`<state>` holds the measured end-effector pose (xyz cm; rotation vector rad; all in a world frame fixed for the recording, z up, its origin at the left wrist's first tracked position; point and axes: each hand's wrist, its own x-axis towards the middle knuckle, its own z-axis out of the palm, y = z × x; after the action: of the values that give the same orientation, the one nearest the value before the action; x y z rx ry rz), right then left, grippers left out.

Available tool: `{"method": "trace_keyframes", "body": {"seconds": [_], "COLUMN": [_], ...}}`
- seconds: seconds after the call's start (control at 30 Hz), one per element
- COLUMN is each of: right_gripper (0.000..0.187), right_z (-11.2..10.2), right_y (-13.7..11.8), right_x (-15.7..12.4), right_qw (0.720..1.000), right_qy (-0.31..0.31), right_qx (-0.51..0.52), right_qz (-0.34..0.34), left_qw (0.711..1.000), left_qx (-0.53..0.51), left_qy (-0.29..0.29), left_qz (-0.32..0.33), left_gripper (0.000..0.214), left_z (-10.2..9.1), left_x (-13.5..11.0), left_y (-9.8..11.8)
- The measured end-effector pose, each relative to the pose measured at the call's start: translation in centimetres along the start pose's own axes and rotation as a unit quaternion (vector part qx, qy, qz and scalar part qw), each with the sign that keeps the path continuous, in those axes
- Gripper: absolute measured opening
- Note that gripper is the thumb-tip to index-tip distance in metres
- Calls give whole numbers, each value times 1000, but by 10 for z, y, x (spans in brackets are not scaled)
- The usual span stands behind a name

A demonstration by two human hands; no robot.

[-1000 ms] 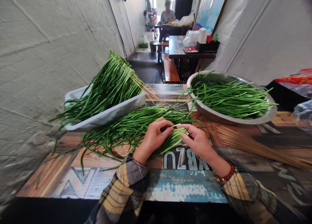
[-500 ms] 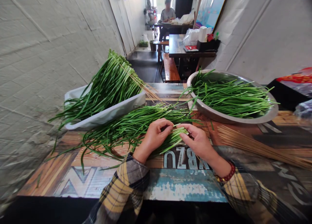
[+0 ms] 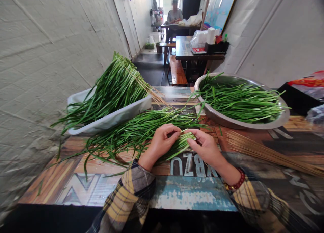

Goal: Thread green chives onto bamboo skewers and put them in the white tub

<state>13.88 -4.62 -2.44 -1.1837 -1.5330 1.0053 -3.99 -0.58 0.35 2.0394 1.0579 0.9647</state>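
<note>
My left hand (image 3: pixel 163 138) is closed on a small bunch of garlic chives (image 3: pixel 183 144), its thumb and forefinger pinched over their upper side. At the pale cut ends of that bunch, my right hand (image 3: pixel 206 145) curls with thumb and forefinger on the stems. A thin stick shows just under the right hand; whether it is gripped cannot be made out. A loose heap of chives (image 3: pixel 121 133) lies on the table behind and left of my hands. More chives (image 3: pixel 108 81) are piled in a white plastic tray (image 3: pixel 116 115), with several skewers (image 3: pixel 141 82) resting across them.
At the right stands a metal basin (image 3: pixel 227 120) holding more chives (image 3: pixel 243 103). Bamboo skewers (image 3: pixel 265 152) lie fanned on the patterned table (image 3: pixel 192 196). Beyond are a second table (image 3: pixel 183 45), a wooden bench (image 3: pixel 177 71) and a seated person (image 3: pixel 174 15). A wall borders the left.
</note>
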Motion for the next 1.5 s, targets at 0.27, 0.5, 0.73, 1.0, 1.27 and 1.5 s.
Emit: {"method": "trace_keyframes", "body": {"seconds": [0.27,0.5,0.73,1.0,1.27,1.5], "right_gripper": [28,28,26,28,33,25], "right_z": [-1,0,0,2,2,5], "right_y": [-5,-4,-1,2,3,6], "right_x": [0,0,-1,0,0,0], "right_qw": [999,999,999,1000,1000,1000], "right_qy": [8,14,13,13,12,29], "right_qx": [-31,-44,-39,1,-12,0], "right_qz": [-3,-1,7,14,10,5], "left_qw": [1000,1000,999,994,993,988], "left_qx": [-4,-2,24,99,107,144], "left_qy": [1,1,5,-1,0,-25], "left_qz": [0,7,35,49,54,58], "left_gripper": [16,16,15,13,12,17], "left_z": [0,1,1,3,4,4], "left_x": [0,0,-1,-2,-3,-4], "left_y": [1,0,-1,-5,-6,-4]}}
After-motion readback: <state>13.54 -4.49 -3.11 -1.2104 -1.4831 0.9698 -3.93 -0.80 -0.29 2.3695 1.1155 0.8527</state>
